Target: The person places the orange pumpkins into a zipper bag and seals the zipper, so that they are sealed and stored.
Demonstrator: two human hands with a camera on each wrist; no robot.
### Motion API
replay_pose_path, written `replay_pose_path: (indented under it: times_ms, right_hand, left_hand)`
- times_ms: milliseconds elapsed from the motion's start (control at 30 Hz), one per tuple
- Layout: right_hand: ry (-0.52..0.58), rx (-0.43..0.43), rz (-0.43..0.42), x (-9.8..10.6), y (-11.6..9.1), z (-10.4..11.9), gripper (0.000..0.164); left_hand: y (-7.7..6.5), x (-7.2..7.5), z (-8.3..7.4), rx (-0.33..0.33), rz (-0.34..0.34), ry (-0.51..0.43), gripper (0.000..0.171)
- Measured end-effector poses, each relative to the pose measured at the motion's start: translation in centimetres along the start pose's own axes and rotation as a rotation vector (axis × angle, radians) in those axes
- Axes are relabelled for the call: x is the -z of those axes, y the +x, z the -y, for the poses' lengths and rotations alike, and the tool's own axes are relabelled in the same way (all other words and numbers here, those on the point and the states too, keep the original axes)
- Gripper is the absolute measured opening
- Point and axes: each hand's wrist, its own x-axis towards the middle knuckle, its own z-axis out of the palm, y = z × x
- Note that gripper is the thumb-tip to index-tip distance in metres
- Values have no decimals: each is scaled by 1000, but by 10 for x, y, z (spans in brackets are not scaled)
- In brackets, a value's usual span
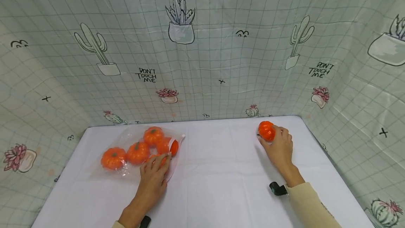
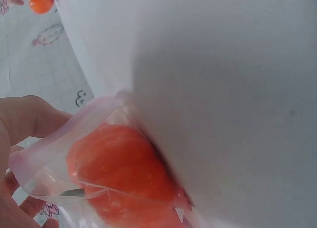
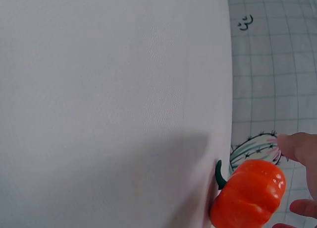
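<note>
Looks like a fabric-lined tabletop booth, more staged work station than kitchen or workshop; can't tell what building or room it's in. Evidence: wrinkled printed cloth [image 1: 202, 59] fills left, back and right of the head view, grid lines bending with the folds. Print is cartoonish: cactus [image 1: 95, 46] upper left, potted succulent [image 1: 181, 24] top centre, "DON'T TOUCH ME" lettering [image 1: 147, 75] left of centre. White table [image 1: 215, 192] across the lower half, cloth right behind its far edge. Same grid at right of the right wrist view. Black wrist device [image 1: 278, 188] lower right fits a rigged set-up.
</note>
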Motion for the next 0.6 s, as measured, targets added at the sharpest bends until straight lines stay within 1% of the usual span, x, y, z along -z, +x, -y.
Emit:
replay_pose_path:
  times_ms: [167,367,600]
  right_hand:
    - [-14,-32,42,-1,4,-7,70]
    - [-27,-48,87,-4,9,-17,72]
    - [-33,-99,131,-8,14,-23,72]
  left_hand:
    - [-1,0,1,-30,-33,-7,78]
    - [-1,0,1,-33,-31,-11,78]
    - [-2,0,3,-39,-48,-2,77]
